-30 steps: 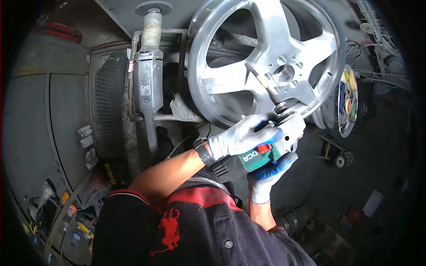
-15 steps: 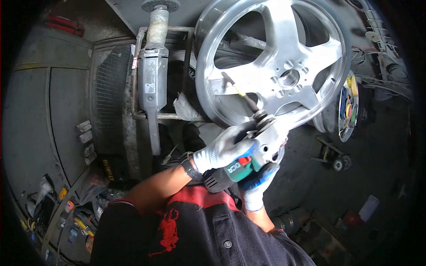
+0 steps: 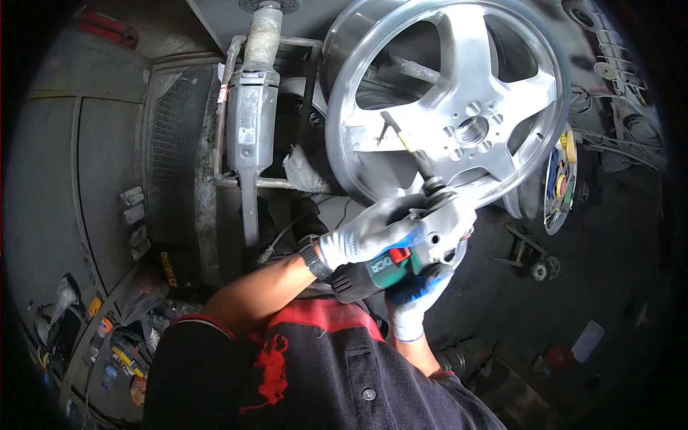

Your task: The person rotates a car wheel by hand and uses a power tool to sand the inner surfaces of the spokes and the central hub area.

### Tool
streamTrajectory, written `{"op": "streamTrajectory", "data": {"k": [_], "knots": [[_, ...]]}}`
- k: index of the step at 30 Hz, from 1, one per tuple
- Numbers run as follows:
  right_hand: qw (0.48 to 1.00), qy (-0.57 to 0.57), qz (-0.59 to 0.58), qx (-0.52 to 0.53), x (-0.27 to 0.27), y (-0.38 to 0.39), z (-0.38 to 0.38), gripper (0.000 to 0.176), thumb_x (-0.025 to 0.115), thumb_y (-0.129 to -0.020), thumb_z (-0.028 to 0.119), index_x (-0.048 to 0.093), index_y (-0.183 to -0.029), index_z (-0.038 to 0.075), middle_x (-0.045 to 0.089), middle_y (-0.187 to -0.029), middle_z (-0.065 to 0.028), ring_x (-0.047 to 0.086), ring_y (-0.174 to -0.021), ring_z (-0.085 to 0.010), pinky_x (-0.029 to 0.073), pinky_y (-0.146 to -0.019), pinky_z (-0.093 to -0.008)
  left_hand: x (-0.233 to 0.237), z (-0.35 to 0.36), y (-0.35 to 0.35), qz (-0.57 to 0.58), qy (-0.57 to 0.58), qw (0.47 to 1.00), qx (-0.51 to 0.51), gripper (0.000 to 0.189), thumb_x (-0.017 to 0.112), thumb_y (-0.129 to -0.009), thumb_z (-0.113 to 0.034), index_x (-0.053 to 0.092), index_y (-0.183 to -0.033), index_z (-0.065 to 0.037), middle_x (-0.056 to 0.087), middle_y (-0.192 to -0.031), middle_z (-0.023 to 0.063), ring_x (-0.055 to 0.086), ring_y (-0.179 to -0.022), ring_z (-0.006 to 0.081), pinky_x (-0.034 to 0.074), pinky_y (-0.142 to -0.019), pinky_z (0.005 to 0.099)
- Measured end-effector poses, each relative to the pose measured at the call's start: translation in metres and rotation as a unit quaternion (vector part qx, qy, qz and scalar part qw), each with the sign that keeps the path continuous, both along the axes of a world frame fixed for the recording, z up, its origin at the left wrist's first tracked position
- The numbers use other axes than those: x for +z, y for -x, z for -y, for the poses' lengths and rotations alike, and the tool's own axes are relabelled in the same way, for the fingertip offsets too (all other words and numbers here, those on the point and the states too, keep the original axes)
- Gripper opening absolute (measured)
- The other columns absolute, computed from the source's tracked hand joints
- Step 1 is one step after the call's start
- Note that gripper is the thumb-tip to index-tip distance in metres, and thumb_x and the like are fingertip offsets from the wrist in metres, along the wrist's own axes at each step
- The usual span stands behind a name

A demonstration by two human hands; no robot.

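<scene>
A green and grey power drill [image 3: 390, 271] marked DCA is held in both of my gloved hands, in front of my body. My left hand [image 3: 376, 233], with a watch at its wrist, wraps the front of the drill near its chuck [image 3: 435, 188]. Lower down, my right hand [image 3: 423, 290] grips the handle end; its fingers are partly hidden. From the chuck a thin rod with a yellow band [image 3: 403, 136] reaches up to a spoke of a bare metal alloy wheel [image 3: 459, 64]. The rod's dark tip overlaps the spoke; contact is hard to judge.
A long grey grinder [image 3: 252, 125] with a wrapped neck rests on a metal frame [image 3: 218, 147] at the left. Another wheel [image 3: 560, 183] holding small coloured items stands at the right. A small wheeled stand [image 3: 527, 251] is on the floor. Tools and bottles clutter the lower left.
The rod's tip has shifted along the spoke toward the wheel's hub. Both hands keep their grip on the drill. The whole view has moved slightly.
</scene>
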State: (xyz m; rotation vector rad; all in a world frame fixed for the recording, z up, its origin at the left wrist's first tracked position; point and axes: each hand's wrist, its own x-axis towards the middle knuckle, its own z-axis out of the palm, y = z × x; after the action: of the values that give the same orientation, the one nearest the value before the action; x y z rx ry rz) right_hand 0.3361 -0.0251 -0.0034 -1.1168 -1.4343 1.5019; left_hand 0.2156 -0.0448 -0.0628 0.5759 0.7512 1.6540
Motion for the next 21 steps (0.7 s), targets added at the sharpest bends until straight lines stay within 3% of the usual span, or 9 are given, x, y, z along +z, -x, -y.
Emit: {"op": "streamTrajectory", "data": {"k": [2,4,6,10,11,12,14,16,21], "knots": [[0.999,0.003,0.019,0.036,0.004,0.007,0.007,0.105,0.061,-0.086,0.069,0.020,-0.154,0.000,0.037,-0.149,-0.0151,0.040,-0.135,-0.0250,0.033,-0.111,-0.0408,-0.008,0.014,-0.004,0.029,-0.014,0.999,0.026,0.063,0.062,-0.093,-0.039,0.048,-0.136,0.005,0.060,-0.123,0.0115,0.054,-0.116,0.0173,0.041,-0.103,0.0325],[0.996,-0.025,0.020,0.081,-0.005,-0.003,0.012,0.088,0.053,-0.095,0.060,0.020,-0.156,0.005,0.036,-0.153,-0.0126,0.040,-0.138,-0.0257,0.031,-0.115,-0.0419,-0.007,0.027,-0.001,0.018,0.001,1.000,0.021,0.063,0.061,-0.094,-0.039,0.048,-0.137,0.005,0.060,-0.124,0.0120,0.054,-0.117,0.0177,0.041,-0.104,0.0328],[0.996,-0.011,0.016,0.087,-0.008,-0.006,0.013,0.088,0.052,-0.096,0.060,0.020,-0.156,0.005,0.036,-0.152,-0.0127,0.040,-0.138,-0.0257,0.030,-0.116,-0.0420,-0.006,0.033,-0.002,0.039,0.030,0.998,0.024,0.082,0.067,-0.088,-0.051,0.043,-0.141,0.006,0.058,-0.131,0.0112,0.055,-0.119,0.0167,0.043,-0.105,0.0325],[0.995,-0.010,0.014,0.101,0.001,-0.001,0.003,0.085,0.050,-0.097,0.059,0.019,-0.156,0.006,0.036,-0.153,-0.0119,0.040,-0.138,-0.0262,0.030,-0.116,-0.0422,-0.001,0.020,0.003,0.011,0.028,1.000,-0.004,0.077,0.066,-0.089,-0.047,0.044,-0.140,0.006,0.058,-0.130,0.0115,0.055,-0.119,0.0171,0.043,-0.104,0.0320],[0.999,-0.002,0.029,0.026,0.002,0.004,0.001,0.105,0.059,-0.085,0.072,0.023,-0.153,-0.001,0.039,-0.148,-0.0150,0.041,-0.134,-0.0237,0.034,-0.111,-0.0400,0.004,0.013,0.001,0.002,-0.019,0.999,0.039,0.060,0.060,-0.095,-0.037,0.047,-0.136,0.006,0.060,-0.123,0.0114,0.054,-0.113,0.0166,0.043,-0.100,0.0320],[0.998,-0.031,0.052,0.019,-0.003,-0.003,-0.007,0.101,0.058,-0.088,0.068,0.022,-0.153,0.000,0.040,-0.148,-0.0146,0.041,-0.134,-0.0235,0.033,-0.112,-0.0402,0.006,0.004,-0.002,0.003,-0.016,0.999,0.045,0.057,0.060,-0.095,-0.038,0.051,-0.131,0.006,0.063,-0.115,0.0123,0.057,-0.108,0.0161,0.045,-0.095,0.0322],[1.000,0.007,-0.018,0.017,0.000,-0.004,-0.018,0.093,0.056,-0.093,0.063,0.022,-0.154,0.002,0.039,-0.149,-0.0139,0.041,-0.135,-0.0242,0.032,-0.113,-0.0412,0.001,-0.015,0.004,-0.067,-0.001,0.998,-0.015,0.073,0.059,-0.093,-0.045,0.043,-0.142,0.007,0.059,-0.128,0.0140,0.055,-0.117,0.0186,0.042,-0.103,0.0330],[0.999,0.002,-0.046,-0.013,-0.001,-0.008,-0.028,0.084,0.056,-0.097,0.054,0.020,-0.155,0.004,0.035,-0.153,-0.0117,0.038,-0.138,-0.0246,0.030,-0.115,-0.0416,0.006,-0.030,0.004,-0.058,-0.006,0.998,-0.033,0.070,0.058,-0.095,-0.044,0.044,-0.140,0.007,0.060,-0.124,0.0123,0.054,-0.117,0.0167,0.042,-0.101,0.0307],[0.999,-0.006,-0.039,-0.034,-0.006,-0.012,-0.032,0.081,0.054,-0.098,0.054,0.021,-0.156,0.007,0.036,-0.152,-0.0102,0.039,-0.138,-0.0244,0.030,-0.116,-0.0420,0.006,-0.038,0.002,-0.009,-0.025,0.998,-0.054,0.073,0.060,-0.093,-0.046,0.044,-0.140,0.007,0.059,-0.124,0.0105,0.053,-0.116,0.0154,0.041,-0.101,0.0300]]}}
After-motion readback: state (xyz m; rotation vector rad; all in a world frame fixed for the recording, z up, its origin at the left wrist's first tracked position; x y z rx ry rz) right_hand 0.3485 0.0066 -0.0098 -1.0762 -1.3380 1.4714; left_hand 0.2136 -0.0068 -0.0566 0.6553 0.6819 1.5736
